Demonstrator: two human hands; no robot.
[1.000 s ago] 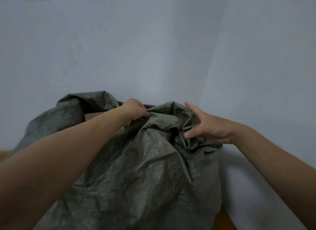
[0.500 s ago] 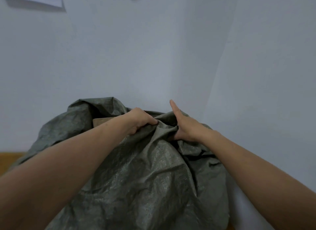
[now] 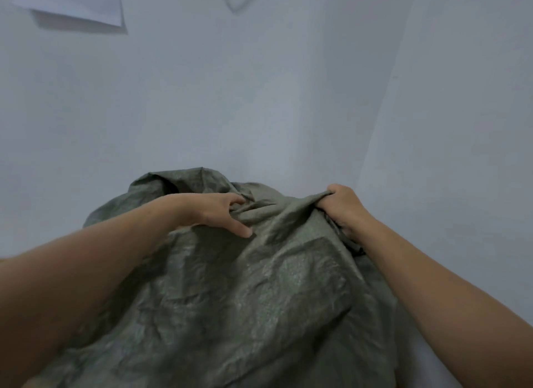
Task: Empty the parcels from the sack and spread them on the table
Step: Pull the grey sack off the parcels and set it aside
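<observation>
A large grey-green woven sack [image 3: 236, 301] fills the lower middle of the view, bulging and creased, with boxy shapes pressing out under the cloth. My left hand [image 3: 219, 214] pinches a fold of the sack near its top, thumb below and fingers above. My right hand [image 3: 343, 206] grips a bunched ridge of the sack's cloth at the upper right. The parcels are hidden inside the sack.
Pale walls meet in a corner [image 3: 372, 145] right behind the sack. A white sheet of paper [image 3: 72, 3] hangs on the wall at the upper left. A sliver of wooden table edge [image 3: 3, 261] shows at the far left.
My right hand has moved to the right and closed round a bunch of the sack's cloth. My left hand has shifted its hold. The brown box corner near the sack's mouth is now covered.
</observation>
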